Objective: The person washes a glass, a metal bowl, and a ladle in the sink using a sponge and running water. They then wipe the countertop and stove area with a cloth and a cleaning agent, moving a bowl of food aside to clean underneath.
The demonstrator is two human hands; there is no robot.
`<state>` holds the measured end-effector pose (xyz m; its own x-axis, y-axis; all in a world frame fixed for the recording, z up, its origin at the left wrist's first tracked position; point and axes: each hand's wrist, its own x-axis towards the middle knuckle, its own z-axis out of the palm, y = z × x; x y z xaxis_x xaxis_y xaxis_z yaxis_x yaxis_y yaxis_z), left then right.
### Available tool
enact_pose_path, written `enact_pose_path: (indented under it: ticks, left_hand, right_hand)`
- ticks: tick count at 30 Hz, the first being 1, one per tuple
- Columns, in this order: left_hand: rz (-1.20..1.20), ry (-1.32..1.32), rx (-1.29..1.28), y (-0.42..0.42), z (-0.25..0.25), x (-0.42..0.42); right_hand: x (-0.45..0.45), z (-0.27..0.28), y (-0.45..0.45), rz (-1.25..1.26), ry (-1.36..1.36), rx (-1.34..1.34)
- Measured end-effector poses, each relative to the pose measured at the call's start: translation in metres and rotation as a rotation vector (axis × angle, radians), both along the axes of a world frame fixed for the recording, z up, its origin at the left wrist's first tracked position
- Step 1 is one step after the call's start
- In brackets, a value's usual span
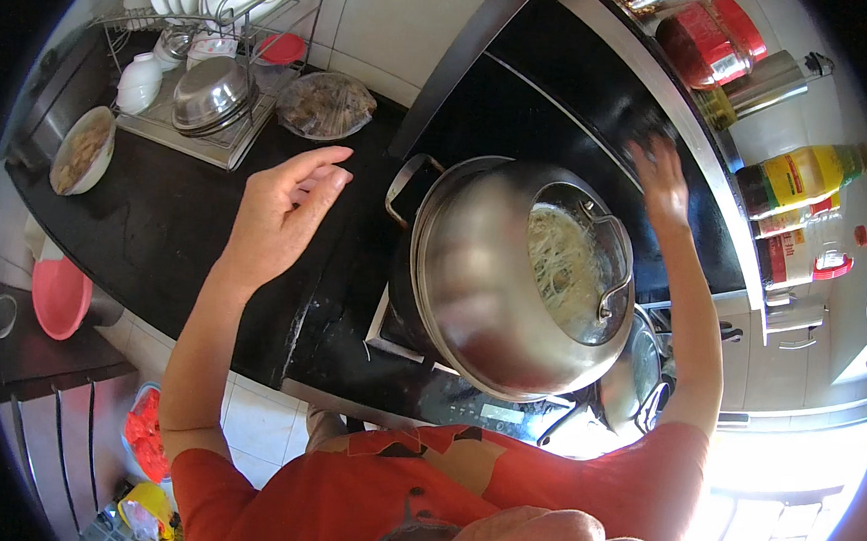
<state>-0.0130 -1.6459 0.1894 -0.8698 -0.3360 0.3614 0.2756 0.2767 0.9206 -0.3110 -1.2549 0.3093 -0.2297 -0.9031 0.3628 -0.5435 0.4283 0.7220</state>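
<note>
A large steel pot with a domed steel lid [462,272] stands on the stove in front of me. Through the lid's glass window [564,269], pale shreds with green bits show in cloudy liquid. My left hand [283,213] is raised over the black counter, left of the pot's side handle [408,189], with fingers curled, apart from the thumb, and nothing in it. Beyond the pot, my right hand [659,179] is spread and blurred near the black panel of the range hood [601,96]; it holds nothing visible. Neither hand touches the lid or its wire handle [622,271].
A dish rack [228,153] with plates, white bowls and steel bowls stands at the upper left. Near it are a plastic-covered dish [327,106] and a bowl of food [83,150]. Bottles [807,182] and jars line the right side. A second lidded pan [632,373] is close behind the pot.
</note>
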Motion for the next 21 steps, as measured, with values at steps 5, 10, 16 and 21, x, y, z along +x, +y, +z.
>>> enact_pose_path:
  ticks: [5, 10, 16, 21]
  left_hand:
    - [-0.027, 0.005, -0.015, 0.009, -0.003, -0.002]
    - [0.025, -0.003, 0.028, -0.005, -0.017, 0.006]
    - [-0.057, -0.087, 0.024, -0.007, -0.009, 0.002]
    - [-0.043, -0.115, -0.055, -0.003, -0.018, 0.006]
  right_hand:
    - [-0.001, 0.008, -0.170, 0.418, 0.028, 0.133]
    - [0.008, 0.005, -0.197, 0.382, 0.078, 0.167]
    - [0.036, 0.004, -0.198, 0.537, 0.024, 0.107]
    - [0.015, 0.008, -0.263, 0.294, 0.345, -0.160]
